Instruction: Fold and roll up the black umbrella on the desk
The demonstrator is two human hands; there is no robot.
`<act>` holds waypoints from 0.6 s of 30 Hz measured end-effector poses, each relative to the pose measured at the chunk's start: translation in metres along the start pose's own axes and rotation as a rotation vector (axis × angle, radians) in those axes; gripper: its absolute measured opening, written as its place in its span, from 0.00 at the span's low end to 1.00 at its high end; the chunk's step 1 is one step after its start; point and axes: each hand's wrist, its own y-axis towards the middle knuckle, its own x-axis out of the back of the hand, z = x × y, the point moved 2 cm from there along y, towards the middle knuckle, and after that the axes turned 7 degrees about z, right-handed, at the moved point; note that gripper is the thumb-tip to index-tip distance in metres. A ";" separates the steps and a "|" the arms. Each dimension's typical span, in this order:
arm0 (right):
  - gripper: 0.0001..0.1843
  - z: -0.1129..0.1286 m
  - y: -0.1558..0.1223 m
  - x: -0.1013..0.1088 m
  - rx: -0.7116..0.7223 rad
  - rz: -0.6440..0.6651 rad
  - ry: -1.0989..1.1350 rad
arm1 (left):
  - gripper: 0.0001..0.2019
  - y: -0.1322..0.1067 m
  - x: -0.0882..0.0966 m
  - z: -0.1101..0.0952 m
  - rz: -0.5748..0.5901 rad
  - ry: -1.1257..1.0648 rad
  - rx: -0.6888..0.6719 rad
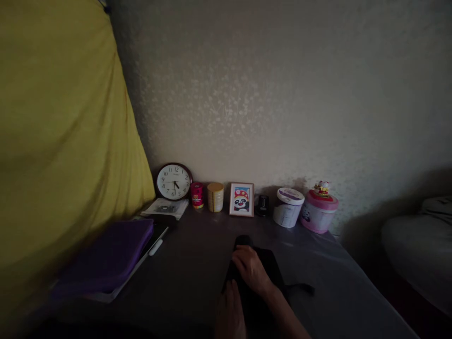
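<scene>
Black pouch (273, 268) lay flat on the tabletop (190, 273), middle, toward the near edge. Right hand (252, 270) lay palm-down on it, left hand (229, 310) flat at its near end, likely steadying it. Neither gripped.

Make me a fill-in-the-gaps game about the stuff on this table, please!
The left hand and the right hand rest on a ____ fabric item.
The framed picture shows a ____.
The figurine sits on the ____ tub.
The can nearest the clock is ____.
Missing words: black, panda, pink, red.
</scene>
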 end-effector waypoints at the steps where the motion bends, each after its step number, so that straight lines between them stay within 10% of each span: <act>1: 0.13 0.003 -0.004 -0.003 0.017 0.044 0.001 | 0.27 0.000 -0.001 0.001 -0.019 0.022 -0.009; 11: 0.17 -0.091 -0.028 0.018 -0.543 -0.311 -0.102 | 0.32 -0.004 0.017 0.006 0.251 -0.090 -0.058; 18: 0.17 -0.104 -0.080 0.036 -0.793 -0.120 -0.007 | 0.34 -0.007 0.039 0.001 0.315 -0.105 -0.087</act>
